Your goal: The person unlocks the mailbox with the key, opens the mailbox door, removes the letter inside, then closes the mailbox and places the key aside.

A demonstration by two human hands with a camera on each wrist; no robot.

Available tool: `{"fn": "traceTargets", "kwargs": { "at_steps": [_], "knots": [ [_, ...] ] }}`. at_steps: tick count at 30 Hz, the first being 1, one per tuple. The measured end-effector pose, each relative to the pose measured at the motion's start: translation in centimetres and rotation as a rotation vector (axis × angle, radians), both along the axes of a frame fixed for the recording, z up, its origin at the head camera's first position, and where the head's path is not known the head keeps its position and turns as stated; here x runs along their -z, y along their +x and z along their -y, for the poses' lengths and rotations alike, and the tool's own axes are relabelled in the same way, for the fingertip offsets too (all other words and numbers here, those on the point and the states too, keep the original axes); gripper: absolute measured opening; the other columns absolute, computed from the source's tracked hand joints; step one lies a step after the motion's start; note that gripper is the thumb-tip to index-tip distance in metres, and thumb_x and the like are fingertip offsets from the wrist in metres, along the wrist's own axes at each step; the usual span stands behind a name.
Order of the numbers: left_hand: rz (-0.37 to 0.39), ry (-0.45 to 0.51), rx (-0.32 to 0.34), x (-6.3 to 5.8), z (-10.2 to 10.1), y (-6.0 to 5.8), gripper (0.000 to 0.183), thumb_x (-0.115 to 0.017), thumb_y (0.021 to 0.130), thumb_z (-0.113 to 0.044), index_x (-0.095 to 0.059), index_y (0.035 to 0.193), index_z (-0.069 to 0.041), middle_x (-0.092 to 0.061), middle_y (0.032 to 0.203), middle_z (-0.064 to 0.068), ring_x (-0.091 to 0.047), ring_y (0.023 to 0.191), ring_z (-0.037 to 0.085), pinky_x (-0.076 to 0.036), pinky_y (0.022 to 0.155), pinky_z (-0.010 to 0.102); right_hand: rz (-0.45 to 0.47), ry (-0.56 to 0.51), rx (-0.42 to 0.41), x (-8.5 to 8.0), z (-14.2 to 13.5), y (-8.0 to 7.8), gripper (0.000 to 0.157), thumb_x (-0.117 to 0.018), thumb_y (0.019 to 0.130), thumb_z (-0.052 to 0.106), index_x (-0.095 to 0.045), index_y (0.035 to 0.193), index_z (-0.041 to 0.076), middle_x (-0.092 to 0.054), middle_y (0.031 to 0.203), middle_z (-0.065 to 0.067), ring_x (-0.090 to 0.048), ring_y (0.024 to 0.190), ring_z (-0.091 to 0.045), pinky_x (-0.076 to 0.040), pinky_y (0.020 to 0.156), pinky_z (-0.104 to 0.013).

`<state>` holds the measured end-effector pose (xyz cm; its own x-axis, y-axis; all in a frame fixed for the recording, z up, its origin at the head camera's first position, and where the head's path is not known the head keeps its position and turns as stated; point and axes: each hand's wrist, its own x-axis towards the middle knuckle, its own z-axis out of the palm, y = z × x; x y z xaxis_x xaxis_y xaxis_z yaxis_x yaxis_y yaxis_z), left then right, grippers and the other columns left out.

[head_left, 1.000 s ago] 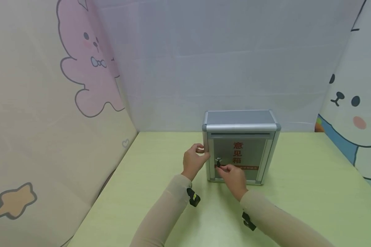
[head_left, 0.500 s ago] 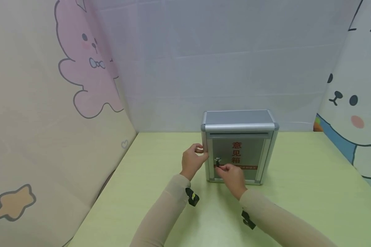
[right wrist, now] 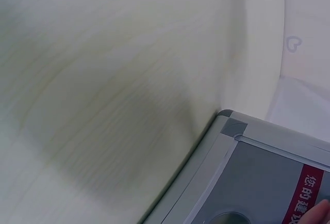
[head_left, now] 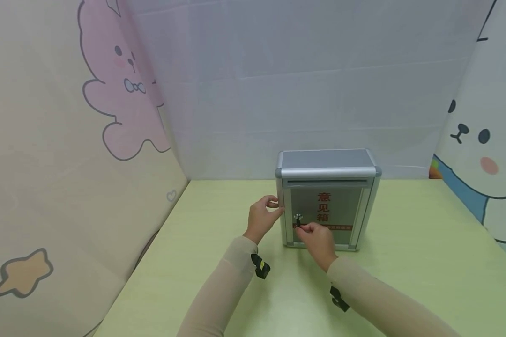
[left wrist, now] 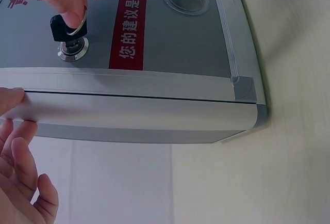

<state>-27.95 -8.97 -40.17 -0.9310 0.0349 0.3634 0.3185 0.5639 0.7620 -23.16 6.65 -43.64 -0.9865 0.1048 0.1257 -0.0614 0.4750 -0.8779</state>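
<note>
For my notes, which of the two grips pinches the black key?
The right grip: it pinches the black key at the lock, while the left grip touches the box's side.

Box (head_left: 343,206) looked smooth, satin metal; lock (left wrist: 72,54), glossy metal; key head (left wrist: 57,29), black plastic; table (head_left: 426,267), smooth, wood-grained; backdrop (head_left: 303,98), matt creased cloth; sleeves (head_left: 217,299), matt cloth.

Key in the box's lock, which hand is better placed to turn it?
Probably the right hand: it pinches the black key, while the left hand touches the box's side edge.
</note>
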Motion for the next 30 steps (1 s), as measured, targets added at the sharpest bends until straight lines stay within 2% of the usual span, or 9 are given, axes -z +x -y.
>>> {"fn": "traceTargets", "kwargs": {
  "at_steps": [5,12,20,27,30],
  "knots": [
    [-0.014,-0.002,0.007,0.23,-0.1,-0.08,0.02,-0.074,0.082,-0.01,-0.066,0.098,-0.001,-0.072,0.089,0.013,-0.066,0.082,0.029,-0.05,0.075,0.041,-0.006,0.006,-0.003,0.11,-0.05,-0.04,0.02,-0.068,0.086,0.018,-0.069,0.085,-0.002,-0.062,0.063,-0.001,-0.042,0.052,-0.012,-0.034,0.049,-0.028],
    [-0.029,-0.018,-0.002,0.54,-0.23,-0.11,0.02,-0.074,0.082,-0.006,-0.065,0.099,0.001,-0.072,0.09,0.014,-0.066,0.083,0.03,-0.049,0.078,0.043,-0.01,0.007,-0.001,0.17,-0.05,0.05,0.019,-0.069,0.086,0.017,-0.069,0.083,-0.002,-0.06,0.062,0.0,-0.041,0.053,-0.012,-0.033,0.05,-0.028],
    [-0.045,0.003,0.013,0.46,-0.29,0.1,0.02,-0.073,0.082,-0.004,-0.064,0.099,0.002,-0.071,0.09,0.016,-0.065,0.088,0.037,-0.048,0.081,0.048,-0.018,0.002,0.001,0.24,-0.05,0.11,0.019,-0.069,0.086,0.017,-0.07,0.082,-0.002,-0.061,0.063,0.0,-0.042,0.053,-0.011,-0.034,0.049,-0.027],
    [-0.037,0.0,-0.002,0.53,-0.47,0.06,0.02,-0.073,0.083,-0.005,-0.064,0.1,0.001,-0.072,0.091,0.015,-0.065,0.091,0.034,-0.048,0.084,0.047,-0.025,-0.005,0.003,0.35,-0.01,0.31,0.018,-0.069,0.085,0.016,-0.069,0.081,-0.001,-0.06,0.061,0.001,-0.042,0.052,-0.011,-0.034,0.049,-0.027],
    [-0.056,-0.01,-0.014,0.57,-0.54,0.08,0.019,-0.072,0.083,-0.004,-0.064,0.099,0.001,-0.072,0.09,0.014,-0.065,0.093,0.033,-0.048,0.083,0.046,-0.03,-0.008,0.002,0.36,-0.06,0.47,0.017,-0.069,0.085,0.015,-0.069,0.08,-0.001,-0.059,0.061,0.001,-0.042,0.053,-0.011,-0.035,0.05,-0.027]
  ]
}}
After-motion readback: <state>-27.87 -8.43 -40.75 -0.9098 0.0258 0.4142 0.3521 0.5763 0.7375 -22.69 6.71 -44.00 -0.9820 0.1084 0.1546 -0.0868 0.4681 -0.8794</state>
